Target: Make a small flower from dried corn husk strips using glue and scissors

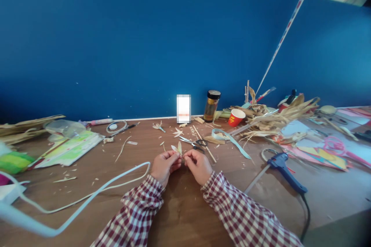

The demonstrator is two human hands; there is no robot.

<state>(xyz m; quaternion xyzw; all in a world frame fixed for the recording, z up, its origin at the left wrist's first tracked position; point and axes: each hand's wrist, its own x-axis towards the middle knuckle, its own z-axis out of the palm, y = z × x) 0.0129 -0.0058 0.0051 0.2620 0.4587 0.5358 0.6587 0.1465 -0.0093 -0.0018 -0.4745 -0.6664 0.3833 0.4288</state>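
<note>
My left hand point(164, 166) is closed in a pinch on a small flower-like piece of pale dried husk point(179, 148), whose petals stick up above the fingertips. Close beside it, my right hand point(200, 166) is also pinched near the base of that piece; what lies between its fingertips is too small to make out. Just beyond the hands, scissors point(199, 143) with dark handles lie on the brown table point(179, 208). A star-shaped husk piece point(177, 133) and another small husk flower point(159, 127) rest farther back.
A blue glue gun point(285, 170) lies at right, its cord trailing forward. Behind stand a red paper cup point(236, 117) and a dark-lidded jar point(211, 106), near heaped dried husks point(269, 123). A pale blue ribbon point(234, 142) lies nearby. A white cable point(101, 189) loops across the left.
</note>
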